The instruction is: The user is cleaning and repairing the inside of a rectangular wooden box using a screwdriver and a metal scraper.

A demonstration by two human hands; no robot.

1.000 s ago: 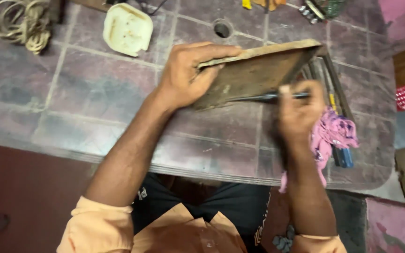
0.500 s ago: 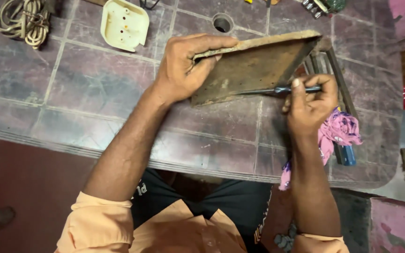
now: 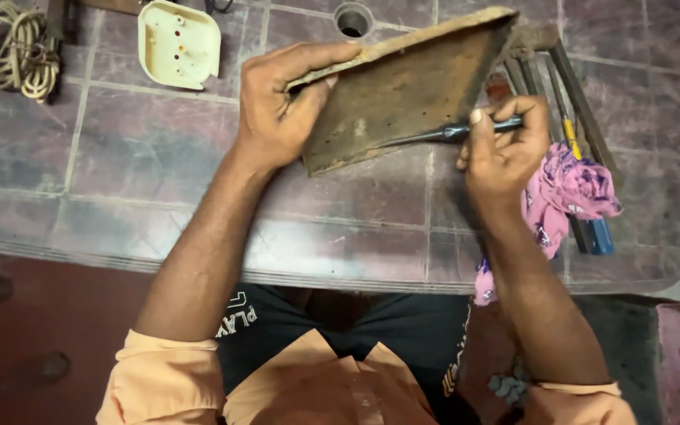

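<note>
A worn brown wooden board [image 3: 411, 90] stands tilted on its edge on the tiled worktop [image 3: 120, 197]. My left hand [image 3: 281, 106] grips its left end, thumb on the near face and fingers over the top edge. My right hand [image 3: 501, 153] is closed around the dark handle of a screwdriver [image 3: 450, 132], whose metal shaft points left and touches the board's near face.
A cream plastic switch box [image 3: 179, 41] lies at the back left, beside a coil of pale cord [image 3: 9, 47]. Several long tools [image 3: 568, 118] and a pink patterned cloth [image 3: 568, 193] lie right of my right hand. A round hole [image 3: 353, 20] sits in the tiles behind the board.
The board and both hands hold nearly the same pose. My right hand has shifted slightly along the screwdriver, keeping its tip against the board.
</note>
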